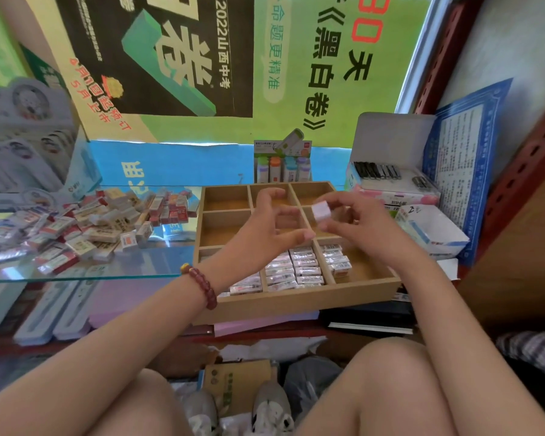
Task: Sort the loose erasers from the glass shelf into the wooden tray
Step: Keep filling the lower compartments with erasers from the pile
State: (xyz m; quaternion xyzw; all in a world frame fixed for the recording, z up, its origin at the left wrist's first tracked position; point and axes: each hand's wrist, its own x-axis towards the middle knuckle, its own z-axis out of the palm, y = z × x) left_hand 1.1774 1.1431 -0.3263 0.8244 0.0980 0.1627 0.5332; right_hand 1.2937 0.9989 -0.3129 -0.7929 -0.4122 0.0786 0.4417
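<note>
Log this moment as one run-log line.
right hand: holds eraser over wooden tray | left hand: open, empty | front row partly filled

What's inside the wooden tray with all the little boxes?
The wooden tray has nine compartments. The three nearest hold rows of wrapped erasers. The far ones look empty. The left hand and the right hand, holding a white eraser, hide part of the middle row.

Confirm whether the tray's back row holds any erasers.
No, the wooden tray's back compartments are bare; the erasers fill only its front row.
</note>
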